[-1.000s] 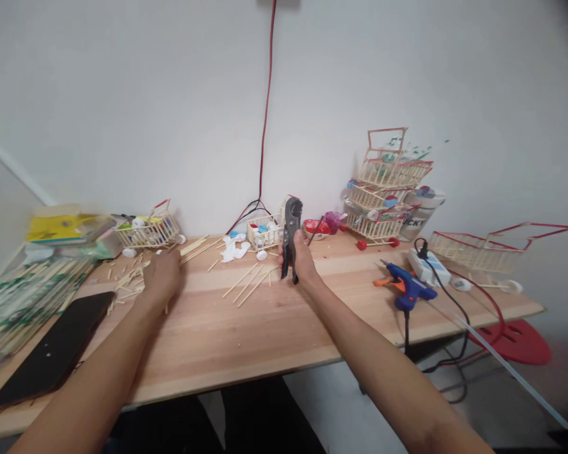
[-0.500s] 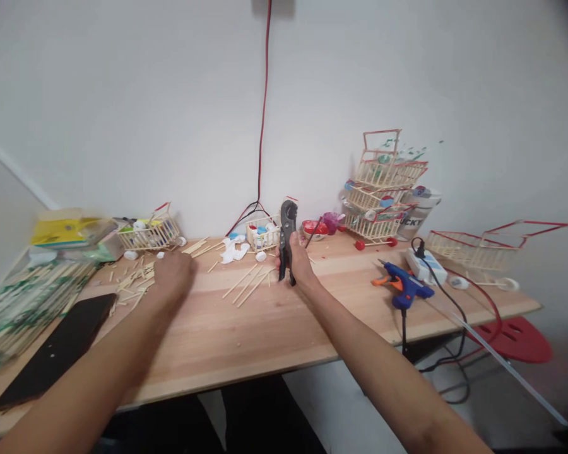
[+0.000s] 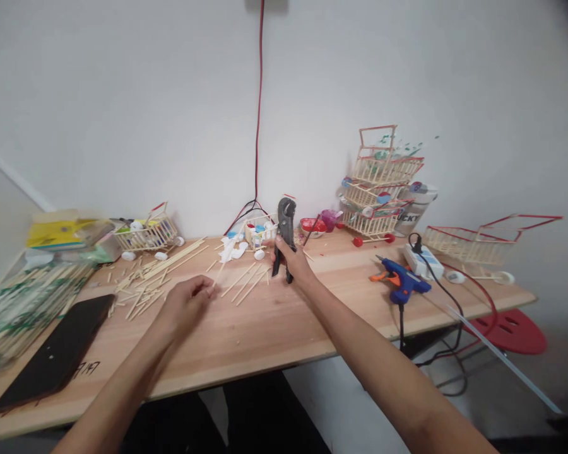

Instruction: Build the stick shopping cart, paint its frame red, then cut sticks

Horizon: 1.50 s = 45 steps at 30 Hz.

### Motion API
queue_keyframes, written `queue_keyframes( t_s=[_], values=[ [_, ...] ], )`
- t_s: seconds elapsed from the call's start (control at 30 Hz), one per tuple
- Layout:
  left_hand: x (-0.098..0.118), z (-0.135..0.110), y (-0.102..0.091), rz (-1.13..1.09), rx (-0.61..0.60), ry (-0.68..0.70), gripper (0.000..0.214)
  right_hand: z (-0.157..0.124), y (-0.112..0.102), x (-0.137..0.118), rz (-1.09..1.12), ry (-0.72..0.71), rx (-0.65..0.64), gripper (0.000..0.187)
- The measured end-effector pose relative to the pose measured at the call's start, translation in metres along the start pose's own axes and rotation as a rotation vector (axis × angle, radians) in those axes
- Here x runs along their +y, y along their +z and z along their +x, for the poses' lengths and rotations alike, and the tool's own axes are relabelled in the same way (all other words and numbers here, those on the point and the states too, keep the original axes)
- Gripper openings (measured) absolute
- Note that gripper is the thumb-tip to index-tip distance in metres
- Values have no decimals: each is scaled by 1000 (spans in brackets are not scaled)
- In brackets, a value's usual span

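Note:
My left hand [image 3: 189,302] is closed in a pinch on a thin wooden stick [image 3: 219,273], which points up and away from me over the table. In my right hand [image 3: 291,257] is a dark hand cutter [image 3: 286,217], held with its jaw end up and its handles down; my fingers are wrapped round it. Several cut sticks [image 3: 247,284] lie side by side between the two hands. To the left of my left hand is a loose pile of stick pieces [image 3: 144,293]. Crumpled white tissue [image 3: 231,249] lies beyond the held stick.
Small stick-built carts [image 3: 146,236] stand at the back left, with more stacked carts [image 3: 376,189] at the back right. A blue glue gun [image 3: 402,280] and a white power strip [image 3: 423,261] lie right. Wrapped sticks [image 3: 28,309] and a black phone [image 3: 57,353] are on the left.
My left hand has moved right and nearer from the stick pile and now pinches a stick. My right hand keeps hold of the cutter, almost in place. The view has shifted slightly.

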<state>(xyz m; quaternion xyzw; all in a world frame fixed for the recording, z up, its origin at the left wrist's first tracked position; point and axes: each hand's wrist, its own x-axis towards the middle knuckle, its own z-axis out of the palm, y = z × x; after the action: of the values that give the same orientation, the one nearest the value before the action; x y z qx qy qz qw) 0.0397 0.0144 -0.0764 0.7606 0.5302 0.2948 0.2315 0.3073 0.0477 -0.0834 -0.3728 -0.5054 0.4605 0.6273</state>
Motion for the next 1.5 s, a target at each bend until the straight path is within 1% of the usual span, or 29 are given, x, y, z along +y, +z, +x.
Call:
queue_keyframes(
  t_s=[0.03,0.1,0.2,0.27,0.4,0.47,0.53,0.6,0.63,0.7,0.73,0.8,0.87,0.97,1.03,1.1,1.17,1.23,1.3,1.37,1.43,1.5],
  values=[
    [3,-5,5,-63,-25,1,30,0,0,-1,24,-1,-3,54],
    [8,-14,12,-118,-63,9,32,1,-1,-3,82,1,-3,50],
    [14,-23,16,-76,-68,16,30,1,0,-7,161,0,3,49],
    [17,-26,16,-26,-60,17,27,1,1,-8,176,-8,20,49],
    [23,-29,12,26,-39,18,27,2,2,-5,129,4,59,48],
    [24,-30,9,7,-14,13,28,3,2,-2,99,15,77,47],
    [24,-30,5,-57,44,-6,29,2,2,-1,69,17,97,45],
    [22,-27,0,-191,145,-62,28,1,3,-1,40,17,98,44],
    [21,-25,-3,-295,210,-101,28,-1,4,-2,27,16,89,44],
    [21,-19,-9,-574,332,-159,31,-4,7,-4,2,16,54,43],
    [22,-15,-13,-729,379,-165,33,-6,8,-4,-10,15,31,43],
    [27,-6,-19,-990,430,-141,36,-10,12,-4,-35,17,-22,42],
    [34,2,-22,-1121,469,-141,38,-14,15,-2,-84,14,-92,40],
    [45,12,-16,-1145,468,-129,42,-18,16,-1,-164,-3,-226,37],
    [51,16,-5,-1099,421,-115,44,-20,15,-1,-200,-19,-304,35],
    [56,19,5,-1028,342,-110,45,-22,14,-3,-207,-36,-365,35],
    [57,23,12,-933,276,-103,43,-21,14,-6,-190,-48,-378,37],
    [55,29,13,-769,259,-94,36,-20,13,-9,-167,-56,-315,40],
    [53,35,12,-479,249,-72,29,-17,13,-12,-154,-60,-189,41],
    [51,41,10,-121,177,-33,24,-15,11,-14,-126,-64,-77,40],
    [50,45,12,190,81,-20,21,-12,9,-14,-81,-66,-12,38],
    [50,47,18,378,20,-41,18,-9,7,-13,-40,-67,11,37]
  ],
)
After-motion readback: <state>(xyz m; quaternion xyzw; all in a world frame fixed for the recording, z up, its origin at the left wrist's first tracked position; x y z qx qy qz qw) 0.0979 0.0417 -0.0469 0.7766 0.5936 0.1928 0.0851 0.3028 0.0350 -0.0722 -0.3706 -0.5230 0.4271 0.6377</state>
